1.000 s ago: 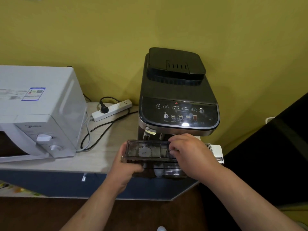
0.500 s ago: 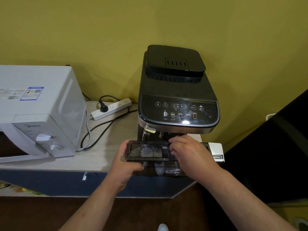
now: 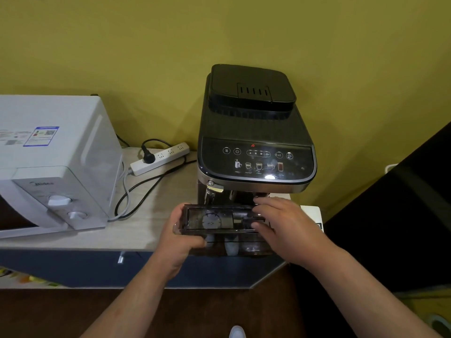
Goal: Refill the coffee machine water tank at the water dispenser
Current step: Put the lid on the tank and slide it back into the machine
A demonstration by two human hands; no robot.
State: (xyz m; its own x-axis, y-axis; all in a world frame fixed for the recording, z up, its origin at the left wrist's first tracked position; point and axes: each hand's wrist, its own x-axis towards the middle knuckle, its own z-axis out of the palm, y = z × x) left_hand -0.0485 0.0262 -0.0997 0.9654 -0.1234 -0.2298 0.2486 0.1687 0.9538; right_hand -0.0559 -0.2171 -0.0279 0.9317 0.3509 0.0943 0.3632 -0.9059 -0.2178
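A black coffee machine [image 3: 253,132] with a lit touch panel stands on the counter against the yellow wall. In front of its spout I hold the clear, smoky water tank [image 3: 214,219], seen from above with its dark lid and a round part inside. My left hand [image 3: 181,237] grips the tank's left end from below and the side. My right hand [image 3: 284,228] rests on the tank's right end, fingers curled over the lid edge. The tank's right part is hidden under that hand.
A white microwave [image 3: 53,164] fills the left of the light wooden counter [image 3: 146,228]. A white power strip [image 3: 159,158] with a black plug and cables lies between the microwave and the machine. A dark surface [image 3: 395,215] rises at the right. No water dispenser is in view.
The tank has stayed in front of the machine, held by both hands. My right hand's fingers have shifted slightly on the lid's right end. The view has tilted down a little.
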